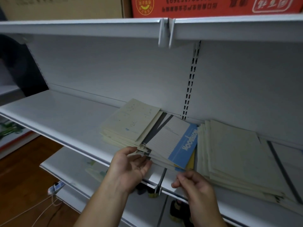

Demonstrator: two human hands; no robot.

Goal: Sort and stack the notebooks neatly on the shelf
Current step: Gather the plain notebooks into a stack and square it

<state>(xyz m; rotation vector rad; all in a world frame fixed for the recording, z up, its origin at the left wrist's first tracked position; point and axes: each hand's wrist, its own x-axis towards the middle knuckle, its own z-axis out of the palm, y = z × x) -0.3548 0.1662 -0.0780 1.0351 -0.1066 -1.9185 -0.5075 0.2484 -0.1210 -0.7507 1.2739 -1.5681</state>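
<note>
A fanned pile of notebooks lies on the white shelf (54, 117). On its left sit cream notebooks (131, 122). A grey-white notebook with a blue "notebook" band (173, 141) lies on top at the front, with a yellow cover edge (191, 161) under it. My left hand (131, 166) pinches the near left corner of this pile between thumb and fingers. My right hand (195, 185) has curled fingers at the pile's near right corner, and I cannot tell whether it grips an edge. A second stack of cream notebooks (234, 154) lies to the right.
An upper shelf (82, 27) overhangs, carrying a red carton (196, 5) and a brown box (65, 7). A slotted upright (191, 79) runs down the back panel. A lower shelf (73, 163), wooden floor (24, 169) and a white cable (49, 202) lie below.
</note>
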